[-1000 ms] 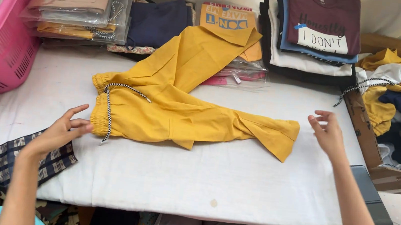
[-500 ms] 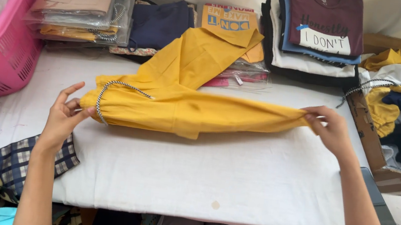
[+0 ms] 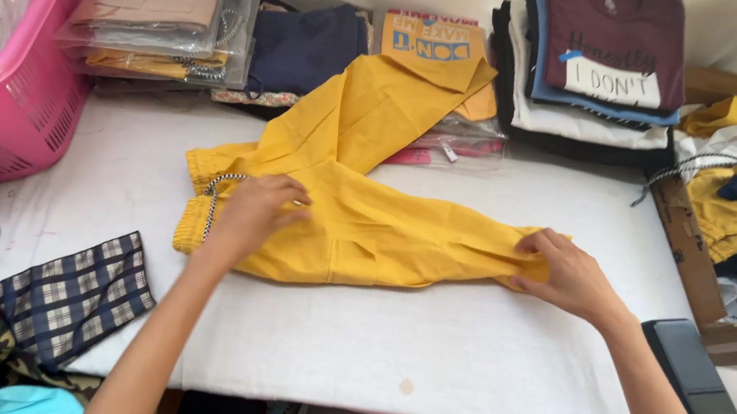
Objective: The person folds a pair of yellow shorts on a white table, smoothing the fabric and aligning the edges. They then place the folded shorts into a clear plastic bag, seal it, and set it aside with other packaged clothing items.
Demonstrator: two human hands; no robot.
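Both hands have come down since half a second ago, the left hand (image 3: pixel 257 213) now pressing flat near the waistband and the right hand (image 3: pixel 564 274) pinching the cuff of the yellow trousers (image 3: pixel 366 225), lying lengthwise left-to-right on the bench (image 3: pixel 462 356), their second leg angled away over the stacked packets (image 3: pixel 159 12), its cuff hidden.

The yellow trousers (image 3: pixel 366 225), lifted and folded lengthwise half a second ago, now lie flat on the white table (image 3: pixel 425 361). The left hand (image 3: pixel 257 213) has moved from the waistband edge onto the hip, while the right hand (image 3: pixel 564 274) presses the leg cuff down.
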